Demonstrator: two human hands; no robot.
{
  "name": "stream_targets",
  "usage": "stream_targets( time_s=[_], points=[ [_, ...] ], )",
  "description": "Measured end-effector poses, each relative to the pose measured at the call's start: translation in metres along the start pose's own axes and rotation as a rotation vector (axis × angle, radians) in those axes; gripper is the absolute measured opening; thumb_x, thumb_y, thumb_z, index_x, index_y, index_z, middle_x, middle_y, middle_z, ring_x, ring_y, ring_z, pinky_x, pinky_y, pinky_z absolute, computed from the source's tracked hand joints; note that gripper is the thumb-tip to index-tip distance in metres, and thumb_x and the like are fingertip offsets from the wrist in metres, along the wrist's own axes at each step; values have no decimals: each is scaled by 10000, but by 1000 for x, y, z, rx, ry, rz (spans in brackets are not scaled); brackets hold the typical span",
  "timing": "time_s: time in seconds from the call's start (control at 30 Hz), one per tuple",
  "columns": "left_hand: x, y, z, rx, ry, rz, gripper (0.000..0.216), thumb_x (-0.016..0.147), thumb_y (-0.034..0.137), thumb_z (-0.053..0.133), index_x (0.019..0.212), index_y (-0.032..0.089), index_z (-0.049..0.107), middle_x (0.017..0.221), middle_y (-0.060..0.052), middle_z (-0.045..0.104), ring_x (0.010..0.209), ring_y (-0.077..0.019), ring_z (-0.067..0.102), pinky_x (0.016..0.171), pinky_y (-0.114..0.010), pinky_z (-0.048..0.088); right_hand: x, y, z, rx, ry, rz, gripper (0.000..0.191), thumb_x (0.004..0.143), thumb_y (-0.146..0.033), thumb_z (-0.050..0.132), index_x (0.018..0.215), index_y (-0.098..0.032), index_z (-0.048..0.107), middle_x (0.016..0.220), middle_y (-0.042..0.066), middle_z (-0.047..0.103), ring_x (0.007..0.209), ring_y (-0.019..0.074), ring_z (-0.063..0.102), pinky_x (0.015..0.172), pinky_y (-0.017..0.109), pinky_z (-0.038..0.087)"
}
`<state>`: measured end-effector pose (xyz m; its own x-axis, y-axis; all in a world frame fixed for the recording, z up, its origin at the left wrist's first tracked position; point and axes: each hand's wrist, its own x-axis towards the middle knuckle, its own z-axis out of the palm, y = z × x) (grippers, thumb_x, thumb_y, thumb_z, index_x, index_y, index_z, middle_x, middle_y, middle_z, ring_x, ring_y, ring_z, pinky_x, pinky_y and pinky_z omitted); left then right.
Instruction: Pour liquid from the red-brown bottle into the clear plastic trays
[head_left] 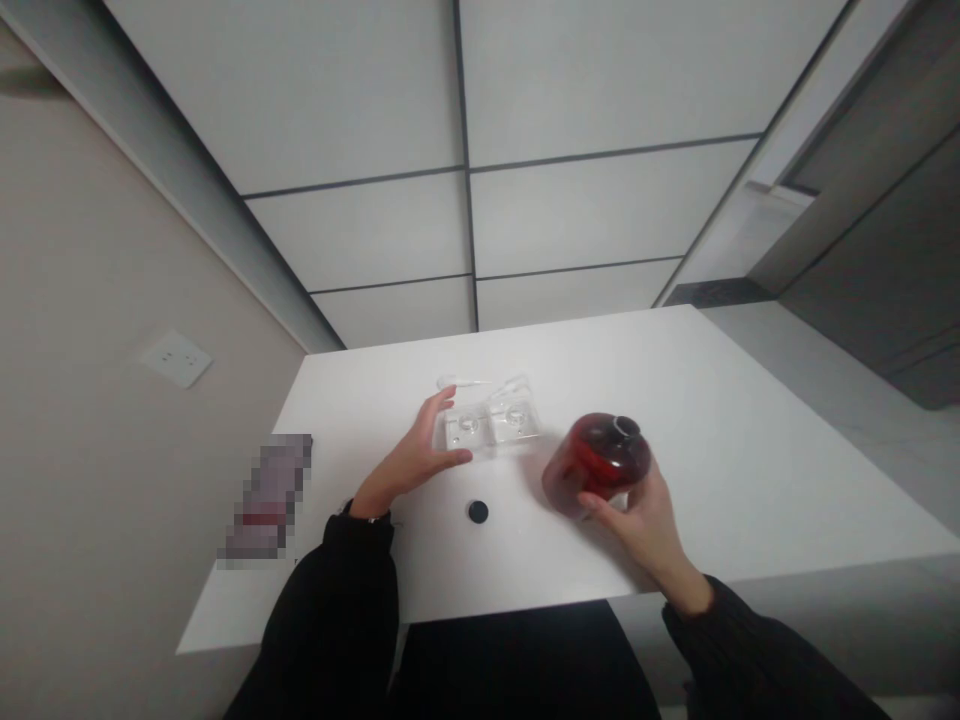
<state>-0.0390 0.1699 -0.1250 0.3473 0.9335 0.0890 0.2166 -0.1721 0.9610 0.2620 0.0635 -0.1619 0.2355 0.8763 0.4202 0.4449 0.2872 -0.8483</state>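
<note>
My left hand [414, 445] curves round the left end of a clear plastic tray [493, 428], thumb along its near edge and fingers at its far edge. The tray has two round hollows. Behind it lie clear plastic droppers [459, 382], faint against the white. In my right hand [641, 515] is a dark red see-through bottle [592, 455], gripped low on its right side. Its neck is uncapped and points up and to the right; I cannot tell whether its base touches the table. A small round black cap [478, 512] lies between my hands.
All this is on a white table [600, 360]. A blurred-out flat pinkish item [270, 495] lies at its left edge. A wall with a socket plate [178, 359] rises on the left, and pale panelled doors [360, 230] stand behind the table.
</note>
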Motion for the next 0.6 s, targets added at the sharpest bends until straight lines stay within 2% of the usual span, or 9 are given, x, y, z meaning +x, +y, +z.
stream_targets(
  time_s=[0.07,0.13,0.23,0.3,0.4,0.6],
  points=[
    [-3,-3,1,70,-75,-36,987,609,393,977,1467,237,516,1612,-201,443,1497,-425,426,1250,-579,304,-2,-8,8,36,-123,-43,771,747,-602,839,1363,-224,573,1247,147,707,1116,352,699,958,532,577],
    [-3,-4,2,115,-82,-40,1009,615,385,973,1482,236,478,1547,-206,509,1463,-411,468,1244,-584,311,3,-15,17,74,-230,-77,825,738,-612,848,1400,-217,554,1311,161,693,1184,364,683,1012,539,558],
    [0,-5,2,147,-60,-46,864,646,381,951,1381,229,524,1389,-187,622,1328,-386,586,1171,-585,400,15,-21,28,92,-318,-80,863,731,-612,859,1420,-207,534,1372,178,669,1259,375,654,1072,563,520],
    [1,-4,1,147,-69,-55,765,651,382,947,1293,229,560,1336,-175,647,1281,-377,612,1126,-572,445,22,-20,31,97,-341,-74,874,720,-605,871,1422,-210,532,1384,179,665,1279,379,645,1089,578,506],
    [1,-3,-1,153,-83,-37,733,642,375,951,1259,242,580,1314,-150,663,1250,-356,633,1103,-541,471,28,-17,32,103,-343,-74,891,698,-600,890,1420,-215,538,1391,179,665,1287,385,640,1097,595,496],
    [-1,-2,-3,218,-4,-8,649,608,353,966,1172,257,659,1212,-108,713,1137,-340,682,1038,-495,525,29,-13,33,92,-310,-91,864,712,-576,893,1420,-237,532,1401,165,657,1306,373,630,1111,584,494]
  ],
)
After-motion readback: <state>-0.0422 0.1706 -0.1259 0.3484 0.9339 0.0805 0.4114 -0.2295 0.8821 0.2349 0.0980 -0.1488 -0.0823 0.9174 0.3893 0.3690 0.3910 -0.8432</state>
